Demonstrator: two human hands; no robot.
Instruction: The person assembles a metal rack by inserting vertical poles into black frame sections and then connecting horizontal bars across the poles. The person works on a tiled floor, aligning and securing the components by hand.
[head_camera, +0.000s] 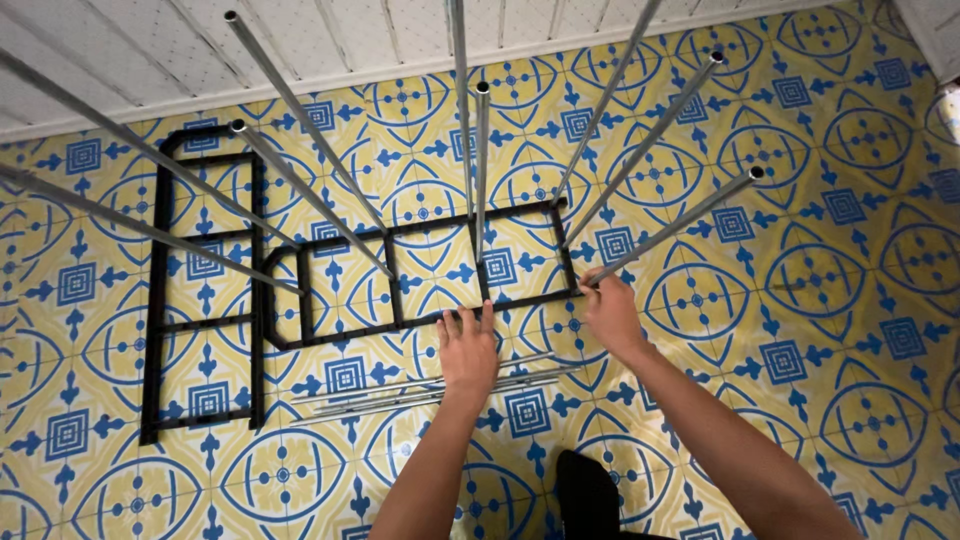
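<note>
Loose thin metal rods (430, 392) lie flat just under the left wrist, long axes running left-right; the left hand (468, 350), fingers spread, presses the black plastic frame (420, 320) lying flat on the patterned tile floor (820, 300); the right hand (610, 312) pinches the foot of 1 slim, shiny steel pole (675, 228); beyond both hands more such poles stand from the frame, pointing toward the camera.

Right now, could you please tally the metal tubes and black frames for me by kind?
Upright metal tubes: 9, one gripped by the right hand
Black frames: 2, the left hand flat on one
Loose tubes on the floor: at least 3
Total: at least 14
</note>
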